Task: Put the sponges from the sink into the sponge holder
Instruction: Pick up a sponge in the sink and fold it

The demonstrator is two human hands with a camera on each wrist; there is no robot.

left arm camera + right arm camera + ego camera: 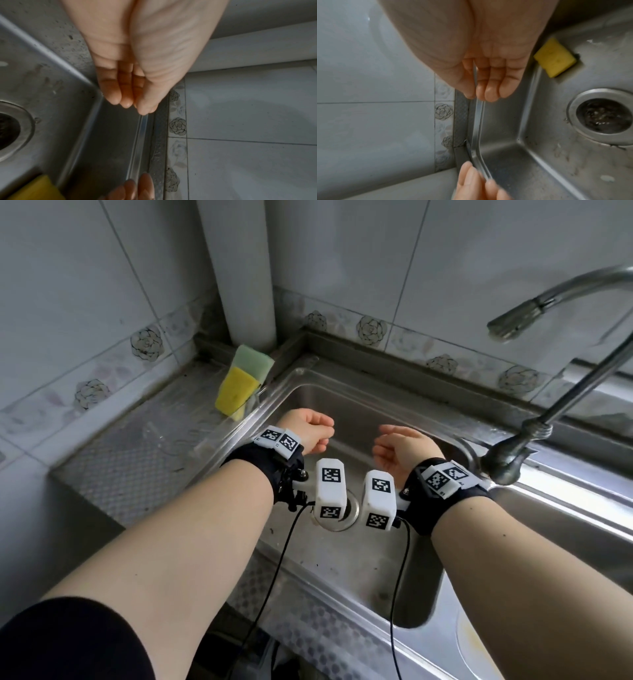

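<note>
A yellow sponge lies on the sink floor against the back wall; it also shows in the left wrist view, and my right wrist hides it in the head view. A clear sponge holder stands on the sink's back left rim. It holds a yellow sponge and a pale green sponge. My left hand and right hand hover side by side over the basin, fingers loosely curled, holding nothing. In the right wrist view the right hand's fingers hang left of the sponge.
The steel sink has a drain under my wrists. A faucet arches in from the right. A white pipe stands in the tiled corner behind the holder. The patterned drainboard lies to the left.
</note>
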